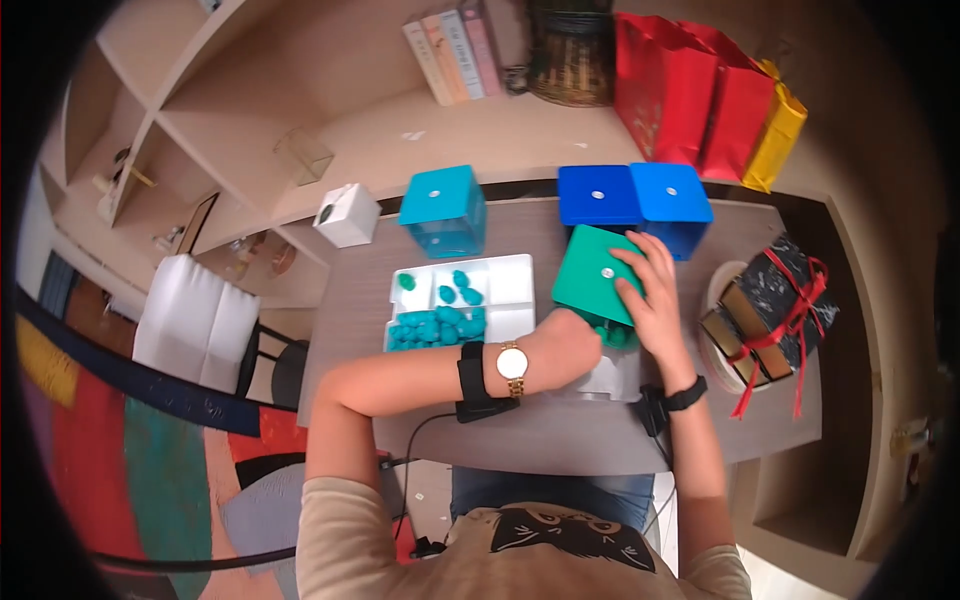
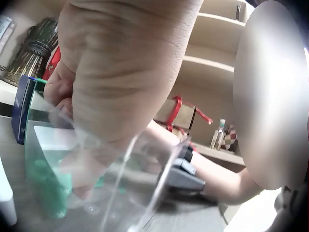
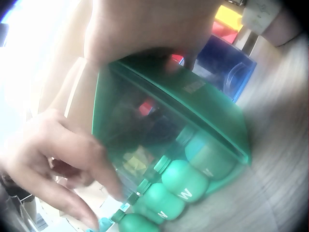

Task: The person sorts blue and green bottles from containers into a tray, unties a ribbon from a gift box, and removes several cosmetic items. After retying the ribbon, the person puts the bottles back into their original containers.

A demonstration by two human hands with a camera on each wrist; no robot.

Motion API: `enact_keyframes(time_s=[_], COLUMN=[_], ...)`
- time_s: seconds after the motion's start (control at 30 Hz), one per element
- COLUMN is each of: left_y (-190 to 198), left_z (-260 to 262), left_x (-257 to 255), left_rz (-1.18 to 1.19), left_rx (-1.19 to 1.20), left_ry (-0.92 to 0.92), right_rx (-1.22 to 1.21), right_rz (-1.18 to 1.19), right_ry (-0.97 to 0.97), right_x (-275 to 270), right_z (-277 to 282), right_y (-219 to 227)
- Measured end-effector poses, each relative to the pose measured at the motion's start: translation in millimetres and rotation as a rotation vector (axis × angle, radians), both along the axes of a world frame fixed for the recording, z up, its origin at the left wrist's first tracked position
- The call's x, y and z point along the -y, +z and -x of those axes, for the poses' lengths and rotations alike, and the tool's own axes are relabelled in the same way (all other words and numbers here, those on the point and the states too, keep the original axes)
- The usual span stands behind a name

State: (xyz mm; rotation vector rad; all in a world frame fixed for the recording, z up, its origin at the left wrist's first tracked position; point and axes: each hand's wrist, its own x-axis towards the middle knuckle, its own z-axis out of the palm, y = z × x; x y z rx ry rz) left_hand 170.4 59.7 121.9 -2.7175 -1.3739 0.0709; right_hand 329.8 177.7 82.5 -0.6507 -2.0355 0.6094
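Note:
A green-topped clear box (image 1: 595,262) stands tilted, with its opening toward the person. My right hand (image 1: 655,305) grips its top, the fingers spread over the lid (image 3: 193,92). Green bottles (image 3: 186,181) lie in the box's mouth. My left hand (image 1: 560,352) is at that opening; in the right wrist view the left hand (image 3: 72,162) has thumb and forefinger extended and apart beside the nearest green bottle (image 3: 137,223). In the left wrist view the left hand (image 2: 120,72) partly hides green bottles (image 2: 50,188) behind clear plastic.
A white divided tray (image 1: 512,285) with teal bottles (image 1: 430,330) lies left of the green box. Behind are a teal box (image 1: 443,212), two blue boxes (image 1: 600,197) and a white tissue box (image 1: 348,216). At right sits a black box with red ribbon (image 1: 785,300).

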Motion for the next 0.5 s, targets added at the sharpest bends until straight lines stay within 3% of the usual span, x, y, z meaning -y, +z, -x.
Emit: enact_keyframes(time_s=[0.13, 0.23, 0.27, 0.37, 0.5], left_y=[43, 69, 58, 58, -12], left_z=[14, 54, 81, 144, 258], left_x=[31, 51, 52, 51, 55], left_rz=[0.043, -0.014, -0.133, -0.139, -0.158], left_rx=[0.128, 0.236, 0.27, 0.206, 0.251], left_ry=[0.057, 0.293, 0.342, 0.839, 0.862], right_rx=[0.002, 0.001, 0.002, 0.012, 0.019], right_rz=[0.027, 0.033, 0.033, 0.037, 0.042], right_ry=[0.006, 0.006, 0.003, -0.001, 0.001], right_x=[3, 2, 2, 3, 4], right_z=[0, -1, -1, -1, 0], right_y=[4, 3, 3, 3, 5])
